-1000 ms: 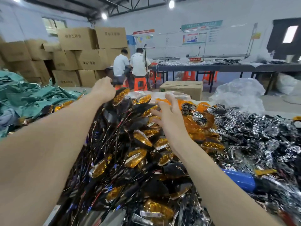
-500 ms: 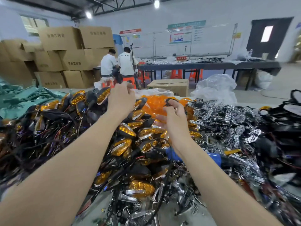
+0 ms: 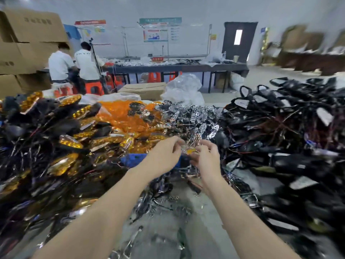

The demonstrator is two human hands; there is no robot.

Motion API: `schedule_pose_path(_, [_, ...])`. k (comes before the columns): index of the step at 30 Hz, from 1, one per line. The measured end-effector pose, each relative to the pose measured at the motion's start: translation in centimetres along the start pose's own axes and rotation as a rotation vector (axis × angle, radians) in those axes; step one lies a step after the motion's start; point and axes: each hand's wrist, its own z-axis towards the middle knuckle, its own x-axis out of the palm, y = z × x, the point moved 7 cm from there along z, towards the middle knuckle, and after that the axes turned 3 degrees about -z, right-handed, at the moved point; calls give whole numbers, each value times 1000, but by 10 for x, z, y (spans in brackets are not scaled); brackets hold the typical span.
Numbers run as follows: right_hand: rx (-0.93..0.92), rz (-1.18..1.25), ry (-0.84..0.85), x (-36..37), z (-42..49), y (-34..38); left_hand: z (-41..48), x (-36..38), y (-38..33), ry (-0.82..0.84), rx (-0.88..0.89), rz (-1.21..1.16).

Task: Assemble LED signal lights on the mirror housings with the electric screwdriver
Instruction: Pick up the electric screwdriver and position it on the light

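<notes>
Reaching out over a bare grey patch of the table, two arms meet just above the mess of parts. The left hand and the right hand have their fingers curled and seem to pinch one small light part between them. It looks shiny silver with a bit of yellow, but it is too blurry to tell more.

Just behind the left hand lies the blue screwdriver, and no hand is on it. So this piece is probably only being picked up or fitted, with the screwing yet to come.

To the left is a big heap of black lights with gold covers and wires, which look put together. Behind the hands sit loose orange covers and silver pieces. On the right is a huge pile of black mirror housings, so a lot of work looks left.

Far back, two people stand by cardboard boxes and a long table.
</notes>
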Motion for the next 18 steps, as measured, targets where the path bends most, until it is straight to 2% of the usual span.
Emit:
schedule_pose_path(7, [-3, 9, -143, -54, 17, -8, 15, 58, -34, 98, 34, -3])
schedule_pose_path(11, [-31, 27, -216, -80, 25, -3, 41, 85, -46, 75, -50, -83])
schedule_pose_path(13, [-37, 50, -237, -88, 27, -1, 54, 103, -50, 89, -170, -237])
schedule_pose_path(16, [-33, 83, -254, -99, 27, 1, 64, 138, -56, 156, -403, -625])
schedule_pose_path(18, [-45, 59, -260, -108, 28, 3, 67, 151, -61, 144, -492, -742])
